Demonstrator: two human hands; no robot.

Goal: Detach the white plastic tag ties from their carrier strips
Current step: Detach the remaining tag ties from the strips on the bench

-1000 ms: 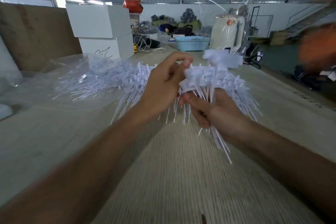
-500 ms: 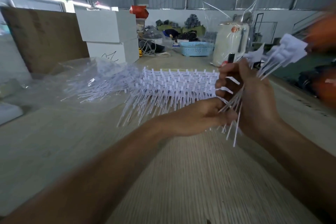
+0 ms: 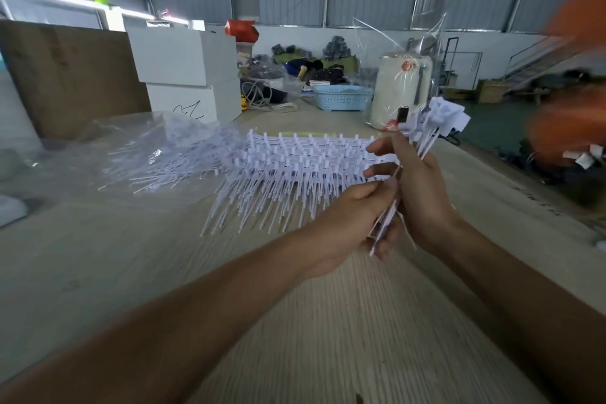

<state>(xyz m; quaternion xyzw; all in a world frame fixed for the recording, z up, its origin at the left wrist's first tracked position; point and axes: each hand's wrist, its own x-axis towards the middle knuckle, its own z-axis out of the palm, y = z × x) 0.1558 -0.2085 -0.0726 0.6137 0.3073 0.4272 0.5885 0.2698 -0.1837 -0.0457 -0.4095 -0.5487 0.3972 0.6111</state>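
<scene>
Both hands hold one bundle of tag ties above the counter, right of centre.

Right hand [image 3: 423, 193] curls round the bundle of tag ties [image 3: 426, 138], tag heads fanned out above the fingers, tails sticking out below. Left hand [image 3: 354, 223] pinches the bundle's lower tails between thumb and fingers, touching the right hand. Stack of carrier strips [image 3: 295, 167] with ties attached lies mid-counter [image 3: 295, 321], just left of the hands. Loose ties [image 3: 170, 161] sit on a clear plastic bag [image 3: 124, 134] toward the left edge. White boxes [image 3: 187, 75], blue basket [image 3: 341, 97] and a cream appliance [image 3: 398, 88] stand at the far edge.
</scene>
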